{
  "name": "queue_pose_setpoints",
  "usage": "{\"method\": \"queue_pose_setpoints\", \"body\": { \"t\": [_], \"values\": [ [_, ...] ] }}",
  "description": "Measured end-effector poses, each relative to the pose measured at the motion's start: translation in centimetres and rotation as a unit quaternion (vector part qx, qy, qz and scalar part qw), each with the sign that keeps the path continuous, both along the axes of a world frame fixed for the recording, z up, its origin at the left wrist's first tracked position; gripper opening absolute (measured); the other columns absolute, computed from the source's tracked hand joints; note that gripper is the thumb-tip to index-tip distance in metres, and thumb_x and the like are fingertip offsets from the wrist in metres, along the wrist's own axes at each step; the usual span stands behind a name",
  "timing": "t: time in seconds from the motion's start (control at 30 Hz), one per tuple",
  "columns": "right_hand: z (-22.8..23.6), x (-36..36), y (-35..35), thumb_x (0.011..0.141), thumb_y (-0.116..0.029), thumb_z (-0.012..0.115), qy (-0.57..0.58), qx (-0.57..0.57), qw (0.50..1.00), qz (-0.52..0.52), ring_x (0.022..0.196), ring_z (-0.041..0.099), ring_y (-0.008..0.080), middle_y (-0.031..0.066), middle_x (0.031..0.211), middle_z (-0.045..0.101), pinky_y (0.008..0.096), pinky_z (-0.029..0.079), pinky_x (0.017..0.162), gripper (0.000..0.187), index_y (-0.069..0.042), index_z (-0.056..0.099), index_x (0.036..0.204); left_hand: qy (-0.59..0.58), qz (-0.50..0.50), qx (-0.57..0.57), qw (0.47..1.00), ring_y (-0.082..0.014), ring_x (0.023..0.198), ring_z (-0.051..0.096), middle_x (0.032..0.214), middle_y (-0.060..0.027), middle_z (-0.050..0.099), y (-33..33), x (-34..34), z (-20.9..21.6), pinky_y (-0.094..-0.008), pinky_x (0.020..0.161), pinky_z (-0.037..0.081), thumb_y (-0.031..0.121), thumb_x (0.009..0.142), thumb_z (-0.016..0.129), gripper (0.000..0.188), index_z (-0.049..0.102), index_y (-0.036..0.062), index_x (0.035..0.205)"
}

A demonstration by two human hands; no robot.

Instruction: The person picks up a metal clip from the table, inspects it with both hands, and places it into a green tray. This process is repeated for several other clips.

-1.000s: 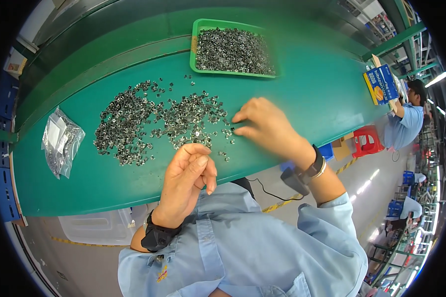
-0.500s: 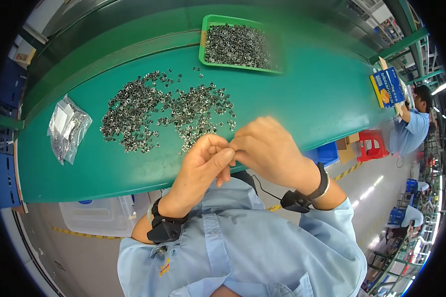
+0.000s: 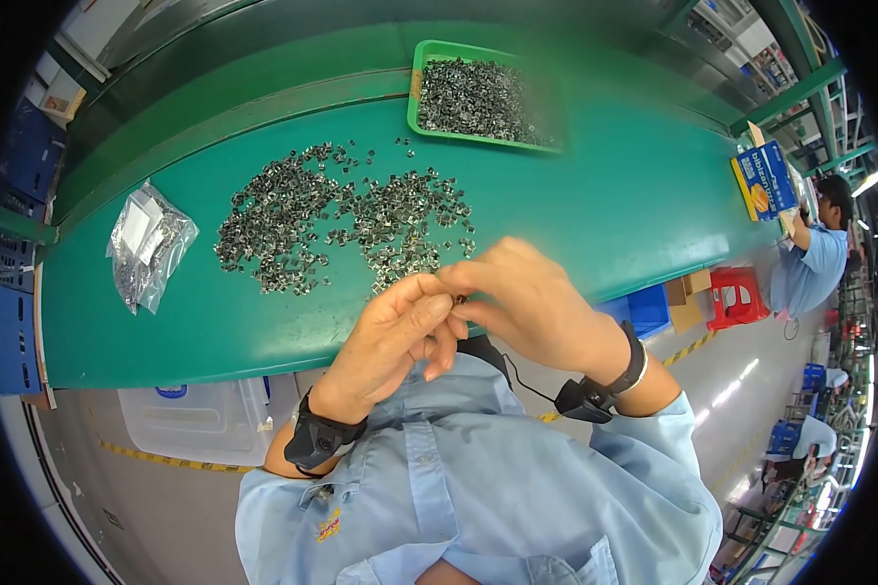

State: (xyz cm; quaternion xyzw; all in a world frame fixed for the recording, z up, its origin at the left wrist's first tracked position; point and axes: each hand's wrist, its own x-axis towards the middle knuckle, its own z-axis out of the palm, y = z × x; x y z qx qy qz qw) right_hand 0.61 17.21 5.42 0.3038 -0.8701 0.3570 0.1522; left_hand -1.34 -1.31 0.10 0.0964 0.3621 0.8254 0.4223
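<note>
My left hand and my right hand meet at the near edge of the green table. Between their fingertips sits a small dark part, mostly covered by the fingers. The left thumb and fingers pinch it, and the right thumb and forefinger close in on it from the other side. Just beyond the hands, small black-and-silver metal parts lie in two loose piles, a left pile and a right pile, that nearly touch.
A green tray full of similar parts stands at the back. A clear plastic bag of parts lies at the left. To the right are a blue-and-yellow box, a red stool and a co-worker. A translucent bin sits below the table.
The view has shifted slightly, moving the table's contents to the right in it. My right thumb and forefinger have parted a little, and the dark part now shows between the fingertips.
</note>
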Motion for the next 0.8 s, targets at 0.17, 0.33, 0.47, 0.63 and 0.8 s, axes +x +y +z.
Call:
{"method": "queue_pose_setpoints", "body": {
  "t": [0.17, 0.33, 0.47, 0.63, 0.8],
  "values": [
    [-0.7, 0.0, -0.3, 0.068, -0.007, 0.073, -0.011, 0.077, 0.997, -0.011, 0.071, 0.053, 0.0264, 0.0075, 0.077, 0.056, 0.0355, 0.042, 0.066, 0.046, -0.006, 0.056, 0.111, 0.004, 0.032, -0.036, 0.999, -0.0096, 0.06, 0.056, 0.083, -0.0055, 0.059, 0.1, 0.2, 0.2, -0.0208, 0.046, 0.04, 0.021, 0.096, 0.049, 0.023, 0.053, 0.0015, 0.107],
    [-1.5, 0.2, -0.6, 0.071, -0.009, 0.071, 0.023, 0.09, 0.996, -0.016, 0.071, 0.053, 0.0266, 0.0073, 0.077, 0.056, 0.0358, 0.041, 0.068, 0.044, -0.007, 0.056, 0.112, 0.026, 0.052, -0.053, 0.997, -0.0091, 0.061, 0.056, 0.083, -0.0052, 0.06, 0.1, 0.0, 0.2, -0.0208, 0.047, 0.04, 0.021, 0.096, 0.048, 0.021, 0.054, 0.0016, 0.103],
    [-1.1, 0.3, -0.5, 0.072, -0.008, 0.071, -0.031, 0.019, 0.999, -0.036, 0.072, 0.054, 0.0263, 0.0072, 0.08, 0.057, 0.0354, 0.043, 0.067, 0.041, -0.007, 0.057, 0.11, -0.005, 0.052, -0.048, 0.997, -0.0089, 0.061, 0.056, 0.083, -0.0055, 0.06, 0.0, -0.1, 0.1, -0.0212, 0.048, 0.04, 0.02, 0.096, 0.049, 0.019, 0.054, 0.0022, 0.099],
    [-2.2, 0.5, 0.3, 0.071, -0.004, 0.071, 0.004, -0.044, 0.998, -0.043, 0.075, 0.056, 0.0248, 0.0072, 0.084, 0.059, 0.0342, 0.045, 0.065, 0.029, -0.007, 0.06, 0.098, 0.013, 0.069, -0.054, 0.996, -0.0122, 0.057, 0.056, 0.081, -0.0079, 0.06, 0.2, 0.0, -0.2, -0.0233, 0.045, 0.042, 0.017, 0.094, 0.051, 0.017, 0.054, 0.0012, 0.1],
    [-2.4, 0.8, 0.3, 0.071, -0.002, 0.071, 0.006, -0.051, 0.998, -0.044, 0.075, 0.058, 0.0236, 0.0068, 0.084, 0.06, 0.0327, 0.045, 0.062, 0.021, -0.006, 0.062, 0.089, 0.038, 0.083, -0.061, 0.994, -0.0132, 0.058, 0.057, 0.082, -0.0082, 0.061, 0.4, 0.2, -0.3, -0.0238, 0.045, 0.042, 0.017, 0.093, 0.052, 0.017, 0.054, 0.0013, 0.1]
  ]
}}
